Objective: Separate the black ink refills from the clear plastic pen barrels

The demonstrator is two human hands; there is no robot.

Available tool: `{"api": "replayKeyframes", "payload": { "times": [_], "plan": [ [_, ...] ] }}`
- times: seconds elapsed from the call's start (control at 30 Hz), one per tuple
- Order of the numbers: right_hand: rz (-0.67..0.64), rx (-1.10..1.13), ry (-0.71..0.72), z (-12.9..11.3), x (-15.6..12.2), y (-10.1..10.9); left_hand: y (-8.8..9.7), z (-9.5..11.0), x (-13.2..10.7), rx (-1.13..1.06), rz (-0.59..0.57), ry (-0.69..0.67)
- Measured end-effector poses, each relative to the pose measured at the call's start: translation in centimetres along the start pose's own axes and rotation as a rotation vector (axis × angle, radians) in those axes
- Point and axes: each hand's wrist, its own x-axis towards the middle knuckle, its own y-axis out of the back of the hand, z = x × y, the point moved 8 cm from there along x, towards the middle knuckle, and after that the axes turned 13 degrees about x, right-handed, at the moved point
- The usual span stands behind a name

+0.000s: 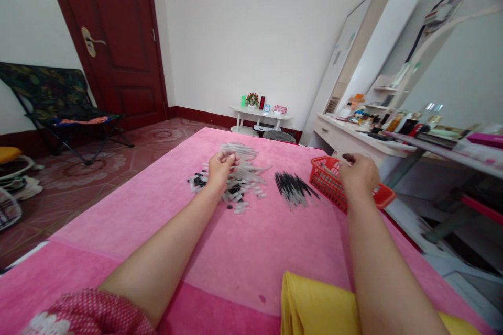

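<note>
My left hand (222, 168) is over a pile of clear plastic tubes (247, 171), its fingers pinched together; what they hold, if anything, is hidden. Small black and whitish cap-like pieces (237, 192) lie around and below that hand. My right hand (359, 174) is above a red plastic basket (328, 186), its fingers curled closed and slightly blurred. I cannot make out what is in them. Between the hands, to the left of the basket, lies a bundle of thin black-and-clear pen-like sticks (294, 188). A few pale sticks show inside the basket.
A pink cloth (236, 251) covers the work surface, with a folded yellow cloth (318, 303) at its near edge. Along the right stands a dressing table (334, 131) crowded with bottles. A low white table (259, 113), a folding chair (66, 99) and a dark red door (113, 36) are behind.
</note>
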Motion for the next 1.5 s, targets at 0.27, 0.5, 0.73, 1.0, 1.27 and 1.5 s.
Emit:
{"api": "replayKeyframes", "payload": {
  "times": [0.27, 0.5, 0.73, 1.0, 1.27, 1.5],
  "plan": [
    [-0.439, 0.384, 0.174, -7.8, -4.7, -9.1, -0.6, -1.3, -0.2, 0.043, -0.065, 0.006],
    [-0.798, 0.239, 0.37, -12.2, -13.3, -15.7, -0.9, -1.1, -0.6, 0.114, -0.065, -0.017],
    [-0.835, 0.073, 0.427, -12.4, -14.8, -16.3, -1.1, -1.3, -0.6, 0.156, -0.066, -0.009],
    [-0.689, 0.071, 0.28, -11.5, -11.7, -14.2, -1.3, -1.1, -0.6, 0.173, -0.079, -0.041],
    [-0.509, 0.086, 0.26, -14.5, -7.0, -6.3, -4.3, 2.4, -2.8, 0.576, -0.272, -0.568],
    [-0.517, 0.335, 0.316, -17.6, -8.1, -5.0, -6.6, 2.3, -4.8, 0.668, -0.389, -0.659]
  ]
}}
